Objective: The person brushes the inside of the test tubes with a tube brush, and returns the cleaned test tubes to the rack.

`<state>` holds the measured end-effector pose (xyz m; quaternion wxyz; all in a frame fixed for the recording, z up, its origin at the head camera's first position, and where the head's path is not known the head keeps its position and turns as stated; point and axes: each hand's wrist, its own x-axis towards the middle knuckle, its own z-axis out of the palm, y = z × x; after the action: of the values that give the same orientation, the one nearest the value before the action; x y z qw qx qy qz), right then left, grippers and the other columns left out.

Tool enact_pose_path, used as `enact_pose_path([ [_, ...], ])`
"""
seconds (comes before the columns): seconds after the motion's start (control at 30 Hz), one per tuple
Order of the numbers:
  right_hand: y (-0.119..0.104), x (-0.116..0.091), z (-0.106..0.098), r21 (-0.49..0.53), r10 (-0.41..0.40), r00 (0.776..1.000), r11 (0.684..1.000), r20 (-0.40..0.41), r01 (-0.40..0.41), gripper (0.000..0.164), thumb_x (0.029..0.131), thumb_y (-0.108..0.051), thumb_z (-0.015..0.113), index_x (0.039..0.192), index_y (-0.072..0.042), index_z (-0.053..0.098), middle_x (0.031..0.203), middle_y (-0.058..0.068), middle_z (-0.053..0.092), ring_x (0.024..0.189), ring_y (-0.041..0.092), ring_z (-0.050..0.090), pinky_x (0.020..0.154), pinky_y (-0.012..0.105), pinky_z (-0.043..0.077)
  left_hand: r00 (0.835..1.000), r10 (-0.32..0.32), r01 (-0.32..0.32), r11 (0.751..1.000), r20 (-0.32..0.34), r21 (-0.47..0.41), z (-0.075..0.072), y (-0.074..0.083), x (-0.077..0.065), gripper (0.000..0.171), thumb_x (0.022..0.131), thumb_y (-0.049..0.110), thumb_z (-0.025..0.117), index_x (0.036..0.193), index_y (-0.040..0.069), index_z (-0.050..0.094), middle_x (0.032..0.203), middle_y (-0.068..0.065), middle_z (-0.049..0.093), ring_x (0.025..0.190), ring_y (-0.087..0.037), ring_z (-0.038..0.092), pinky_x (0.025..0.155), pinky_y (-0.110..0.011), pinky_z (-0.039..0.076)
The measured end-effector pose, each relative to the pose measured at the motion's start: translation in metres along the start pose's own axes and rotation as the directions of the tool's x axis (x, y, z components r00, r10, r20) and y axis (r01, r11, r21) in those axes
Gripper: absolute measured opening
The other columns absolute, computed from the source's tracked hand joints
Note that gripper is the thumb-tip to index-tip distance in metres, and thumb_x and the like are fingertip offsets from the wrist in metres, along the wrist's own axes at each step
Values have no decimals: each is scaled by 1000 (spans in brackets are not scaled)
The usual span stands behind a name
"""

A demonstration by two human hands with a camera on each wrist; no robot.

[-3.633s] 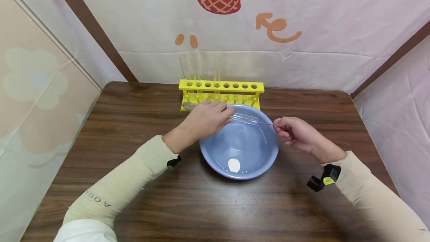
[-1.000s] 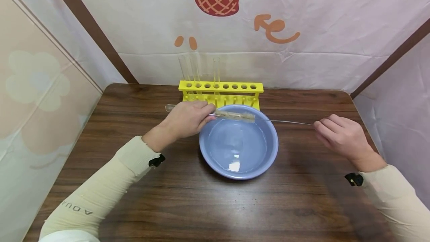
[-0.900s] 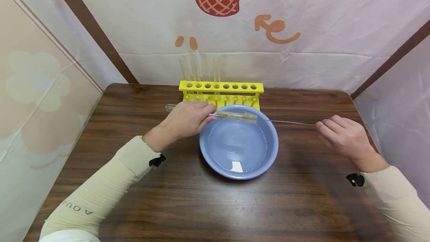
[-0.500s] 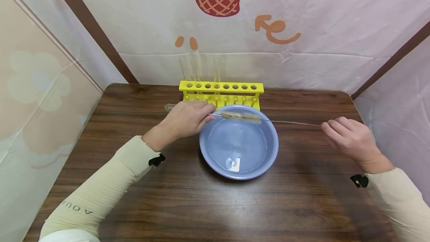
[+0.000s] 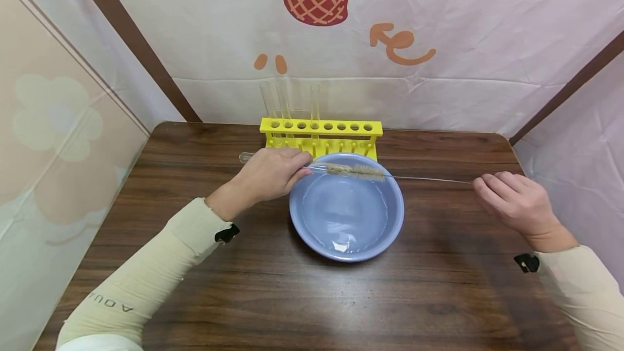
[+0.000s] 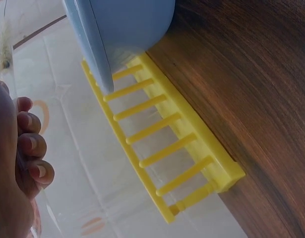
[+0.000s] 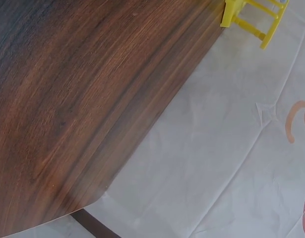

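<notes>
My left hand (image 5: 275, 175) grips a clear glass test tube, its rounded end (image 5: 245, 157) poking out on the left and its mouth pointing right. A test tube brush (image 5: 369, 173) with tan bristles sits partly inside that mouth; the outer bristles flare free. My right hand (image 5: 517, 199), far to the right, pinches the end of the brush's thin wire handle (image 5: 424, 178). Tube and brush lie level over the back of a blue basin (image 5: 298, 221) holding water. In the left wrist view, curled fingers (image 6: 32, 144) show beside the tube, with bristles (image 6: 4, 47) beyond. The right wrist view does not show the hand.
Behind the basin stands a yellow test tube rack (image 5: 341, 128), with three upright glass tubes (image 5: 315, 102) in its left half. The dark wooden table (image 5: 302, 307) meets a printed cloth wall (image 5: 453, 102) at the back; more cloth hangs on both sides.
At first the bristles were deep inside the tube, over the basin. My left hand has shifted left with the tube; my right hand has drawn the brush rightward, and bristles now emerge.
</notes>
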<state>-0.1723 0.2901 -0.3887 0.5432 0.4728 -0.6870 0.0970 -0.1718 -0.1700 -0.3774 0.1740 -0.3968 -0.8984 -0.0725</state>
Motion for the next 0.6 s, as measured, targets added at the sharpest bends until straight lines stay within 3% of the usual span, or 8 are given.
enact_pose_path([
  [0.6,0,1,-6,-11,4,1000,1000,-22,-5,23,101,-5,54,83,2,65,69,14,61,53,32,50,42,46,39,1000,9,-9,1000,-3,4,-1,0,-1,21,103,32,60,101,11,61,78,0,59,65,-16,52,53,-29,43],
])
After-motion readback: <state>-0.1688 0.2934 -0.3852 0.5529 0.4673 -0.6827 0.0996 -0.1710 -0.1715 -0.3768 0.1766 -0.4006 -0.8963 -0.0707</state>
